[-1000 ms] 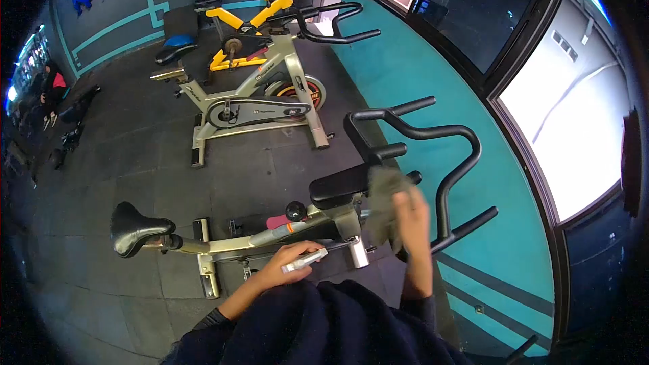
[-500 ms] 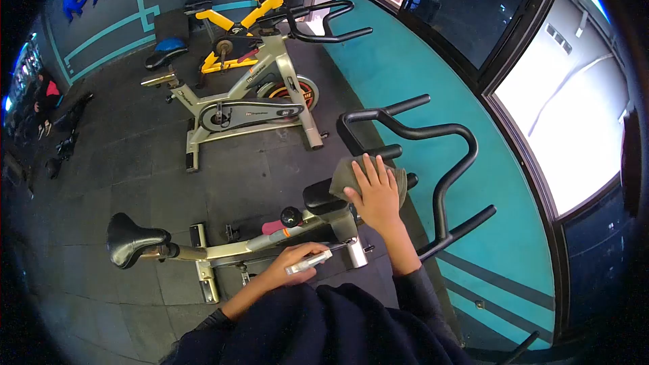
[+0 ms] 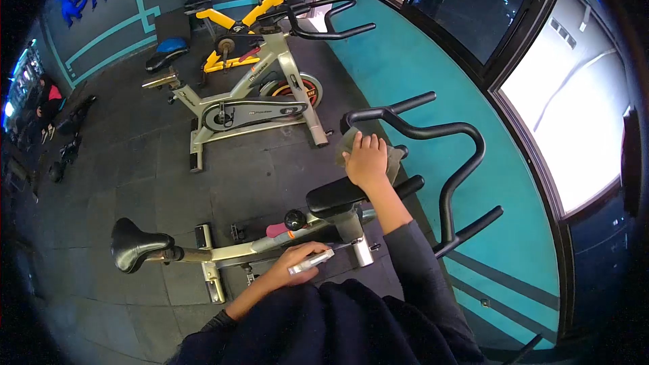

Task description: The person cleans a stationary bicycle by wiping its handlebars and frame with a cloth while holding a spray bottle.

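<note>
My right hand (image 3: pixel 368 161) is curled over a grey-green cloth (image 3: pixel 394 164), pressing it around the far inner part of the black handlebar (image 3: pixel 463 162) of an exercise bike. The part of the bar beneath the cloth is hidden. Low in front of my body, my left hand (image 3: pixel 292 265) grips a white spray bottle (image 3: pixel 313 261); only its pale top shows clearly. Between my hands lie the bike's black padded centre piece (image 3: pixel 334 196) and the round black knob (image 3: pixel 295 219) on its frame. The black saddle (image 3: pixel 138 247) is off to the left.
Beyond stands a second silver exercise bike (image 3: pixel 257 111), with a yellow one (image 3: pixel 226 44) behind it. A teal wall (image 3: pixel 419 74) with large windows (image 3: pixel 568 101) runs along the right. Dark rubber tiles (image 3: pixel 149 182) cover the floor.
My right hand has slid the cloth forward, from the padded centre of the handlebar to its far side, and its fingers are more curled. My left hand stays put with the spray bottle.
</note>
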Available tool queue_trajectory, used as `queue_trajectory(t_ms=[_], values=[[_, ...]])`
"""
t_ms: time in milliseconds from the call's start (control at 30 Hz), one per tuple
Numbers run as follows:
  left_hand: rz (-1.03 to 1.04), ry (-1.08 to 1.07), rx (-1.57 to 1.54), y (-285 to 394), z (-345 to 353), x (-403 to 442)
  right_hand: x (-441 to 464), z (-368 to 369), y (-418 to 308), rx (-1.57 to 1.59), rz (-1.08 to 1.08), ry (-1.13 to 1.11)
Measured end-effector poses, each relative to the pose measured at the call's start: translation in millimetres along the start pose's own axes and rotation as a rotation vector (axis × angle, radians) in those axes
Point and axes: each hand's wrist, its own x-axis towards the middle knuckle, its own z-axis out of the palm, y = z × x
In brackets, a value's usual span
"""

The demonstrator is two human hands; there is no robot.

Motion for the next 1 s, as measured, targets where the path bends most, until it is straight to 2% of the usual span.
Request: queue_trajectory(t_ms=[67,133,267,400,467,633,733,833,867,933,1000], values=[[-0.017,0.010,-0.019,2,-3,-1,19,2,-3,-0.016,0.001,-0.040],[-0.033,0.017,-0.036,3,-7,-2,40,2,-10,0.034,0.128,-0.261],[-0.059,0.062,-0.065,-10,-10,-10,75,27,-25,0.040,0.225,-0.227],[-0.033,0.097,-0.098,-19,-14,-16,107,40,-30,0.190,0.312,-0.205],[-0.075,0.118,-0.114,-15,-15,-18,113,33,-25,0.395,0.363,-0.279],[-0.081,0.163,-0.123,3,-17,-18,106,19,-16,0.479,0.358,-0.294],[-0.104,0.127,-0.137,14,-18,-16,91,13,-2,0.437,0.280,-0.296],[-0.139,0.100,-0.208,17,-18,-16,56,-5,11,0.310,0.087,-0.419],[-0.136,0.088,-0.228,20,-20,-16,46,-2,13,0.306,0.095,-0.423],[-0.129,0.091,-0.244,20,-20,-12,39,5,11,0.166,-0.004,-0.259],[-0.079,0.053,-0.161,16,-21,-11,45,10,5,0.149,-0.007,-0.255]])
